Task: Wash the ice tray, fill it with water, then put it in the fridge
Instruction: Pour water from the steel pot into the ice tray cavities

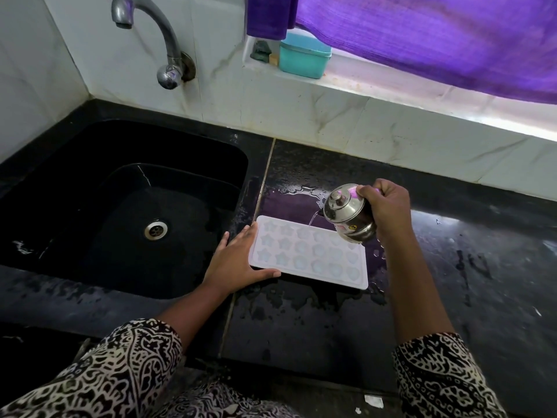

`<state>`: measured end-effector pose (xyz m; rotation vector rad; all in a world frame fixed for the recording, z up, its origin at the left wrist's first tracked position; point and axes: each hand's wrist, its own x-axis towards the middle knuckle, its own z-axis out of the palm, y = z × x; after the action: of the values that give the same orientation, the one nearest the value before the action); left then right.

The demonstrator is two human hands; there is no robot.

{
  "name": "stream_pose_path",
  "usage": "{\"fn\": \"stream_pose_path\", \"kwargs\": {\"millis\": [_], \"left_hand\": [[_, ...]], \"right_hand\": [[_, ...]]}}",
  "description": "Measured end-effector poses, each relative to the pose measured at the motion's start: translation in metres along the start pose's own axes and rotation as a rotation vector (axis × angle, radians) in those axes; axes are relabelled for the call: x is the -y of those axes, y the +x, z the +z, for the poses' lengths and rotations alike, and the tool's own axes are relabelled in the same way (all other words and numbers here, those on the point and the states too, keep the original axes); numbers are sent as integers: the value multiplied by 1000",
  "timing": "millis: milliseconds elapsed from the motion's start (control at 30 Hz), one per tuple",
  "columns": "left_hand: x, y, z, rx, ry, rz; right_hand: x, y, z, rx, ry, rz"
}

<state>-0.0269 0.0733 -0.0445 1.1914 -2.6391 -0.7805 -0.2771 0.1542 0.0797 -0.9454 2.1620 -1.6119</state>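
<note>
**R hand wrapped on steel pot, pouring into ice tray**

R hand [385, 206] has its fingers curled tight round the back of the steel pot [346, 212], which is tipped spout-down toward the L. A thin water stream [313, 219] drops from the spout onto the far edge of the ice tray [310, 254]. L hand [238, 260] lies flat, fingers straight, pressed vs the tray's L short end w/ thumb along the near edge: bracing, not gripping.

Tray sits flat on the wet black counter [301, 321], just R of the sink [120, 206], long axis running L-R. Pot hangs over the far R part, so the rest of the cells lie L of the spout & nearer the body. Near-row cells look bluish, prob. holding water; can't tell how full.

Judgement: this is the fill step, fridge not yet done. Next pour prob. needs to track along the long axis toward the L hand. Risk: stream sits close to the far rim, so water may overshoot onto the counter.
</note>
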Motion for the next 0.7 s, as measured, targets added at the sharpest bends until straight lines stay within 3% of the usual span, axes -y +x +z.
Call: {"fn": "stream_pose_path", "kwargs": {"millis": [700], "left_hand": [[1, 0, 2, -3, -6, 6]], "right_hand": [[6, 0, 3, 17, 19, -28]]}}
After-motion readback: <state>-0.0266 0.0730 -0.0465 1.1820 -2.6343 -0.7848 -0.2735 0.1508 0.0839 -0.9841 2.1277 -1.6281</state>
